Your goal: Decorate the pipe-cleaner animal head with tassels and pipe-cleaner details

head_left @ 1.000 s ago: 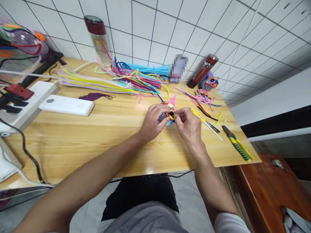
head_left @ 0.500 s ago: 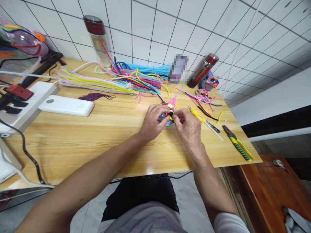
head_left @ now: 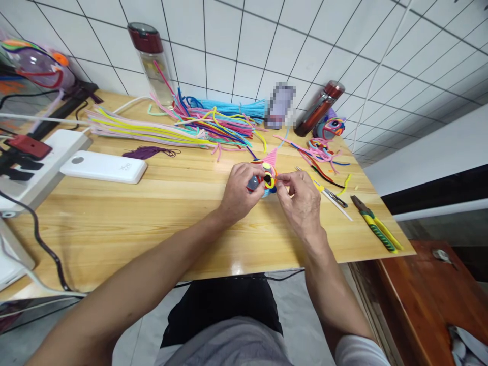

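Between my hands, low over the wooden table (head_left: 183, 213), is a small fish-like craft figure (head_left: 270, 178) with a yellow ring around a black centre, a pink ridged fin and red and blue trim. My left hand (head_left: 244, 190) is closed on its left side, thumb and fingers gripping it and hiding part of its greyish body. At its right edge, my right hand (head_left: 299, 195) pinches thumb and forefinger together. Whatever is between those fingertips is too small to make out. A yellow-handled screwdriver (head_left: 317, 185) lies partly behind my right hand.
Bundles of coloured pipe cleaners (head_left: 152, 131) lie along the back, near a clear bottle (head_left: 154, 71) and a dark red flask (head_left: 320, 109). Pliers (head_left: 375, 223) rest by the right edge. A white power bank (head_left: 104, 166) and a power strip (head_left: 61, 152) occupy the left.
My right hand has shifted slightly right, away from the figure's centre, so more of the yellow ring shows. My left hand keeps its grip in nearly the same place.
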The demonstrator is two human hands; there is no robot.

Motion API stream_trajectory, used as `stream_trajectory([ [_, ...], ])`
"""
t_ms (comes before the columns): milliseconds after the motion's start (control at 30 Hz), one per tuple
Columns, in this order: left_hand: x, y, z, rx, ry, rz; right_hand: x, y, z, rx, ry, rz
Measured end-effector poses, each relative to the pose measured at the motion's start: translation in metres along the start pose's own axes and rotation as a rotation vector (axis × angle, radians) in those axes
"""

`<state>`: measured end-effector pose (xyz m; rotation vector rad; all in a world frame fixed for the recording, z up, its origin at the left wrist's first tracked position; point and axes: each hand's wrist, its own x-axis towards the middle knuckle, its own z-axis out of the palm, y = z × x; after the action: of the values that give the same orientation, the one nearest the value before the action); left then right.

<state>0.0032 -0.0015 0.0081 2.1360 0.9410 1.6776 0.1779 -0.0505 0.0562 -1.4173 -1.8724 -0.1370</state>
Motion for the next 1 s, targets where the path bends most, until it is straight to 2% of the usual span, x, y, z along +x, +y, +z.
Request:
stream_trajectory([
  [300,-0.001,-0.001,-0.001,0.003,-0.04,-0.03,0.001,0.004,-0.009,-0.083,-0.11,-0.042],
  [567,-0.001,-0.001,-0.004,-0.008,-0.072,-0.022,0.006,0.002,-0.014,-0.069,-0.161,-0.091],
  [833,-0.002,-0.001,-0.001,-0.014,-0.037,0.023,0.0,-0.004,-0.007,-0.202,-0.143,-0.156],
  [1000,-0.003,-0.001,0.0,0.029,-0.071,0.003,-0.002,-0.006,0.001,-0.255,-0.114,-0.142],
])
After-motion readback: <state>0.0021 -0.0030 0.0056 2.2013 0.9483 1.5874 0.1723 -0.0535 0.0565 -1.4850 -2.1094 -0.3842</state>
